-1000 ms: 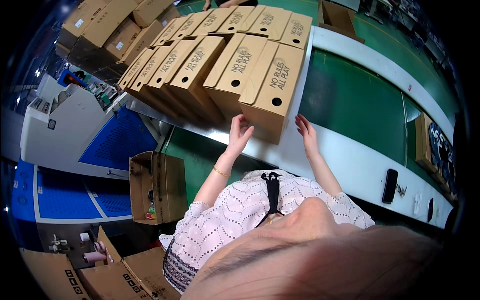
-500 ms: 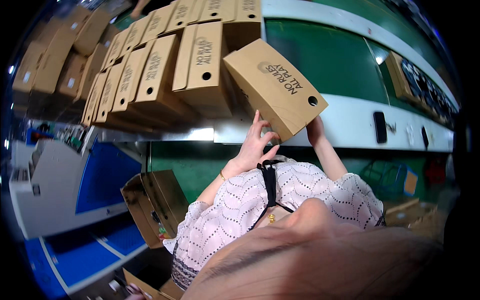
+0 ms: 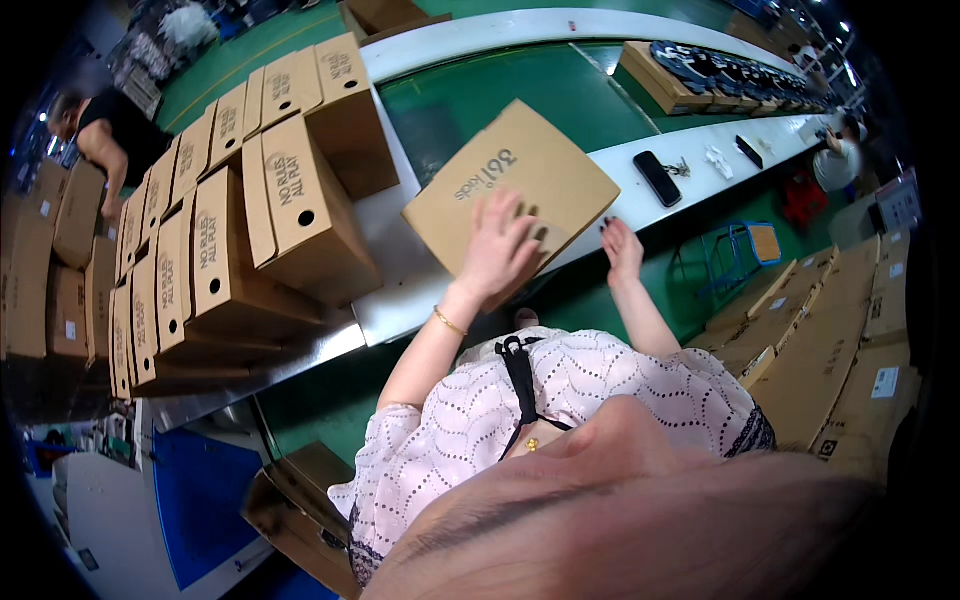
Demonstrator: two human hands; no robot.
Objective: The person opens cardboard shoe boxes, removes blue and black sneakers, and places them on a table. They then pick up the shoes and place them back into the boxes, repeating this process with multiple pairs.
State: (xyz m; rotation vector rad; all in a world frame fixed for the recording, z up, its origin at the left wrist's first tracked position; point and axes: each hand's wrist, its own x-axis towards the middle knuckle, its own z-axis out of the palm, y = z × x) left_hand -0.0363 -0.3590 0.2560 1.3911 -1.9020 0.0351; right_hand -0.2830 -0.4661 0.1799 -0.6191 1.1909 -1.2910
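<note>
- A brown cardboard box (image 3: 540, 185) sits angled over the bench (image 3: 395, 295); I can't tell whether it's resting.
- Left hand (image 3: 497, 245) spread flat across it, ungripping; right hand (image 3: 622, 250) loosely open, empty, beside its corner.
- Probably stiff, lightish, crushable; I'd grip opposite walls.

Bright centre, dark bent rim — the left hand (image 3: 495, 245) slightly blurred.
</note>
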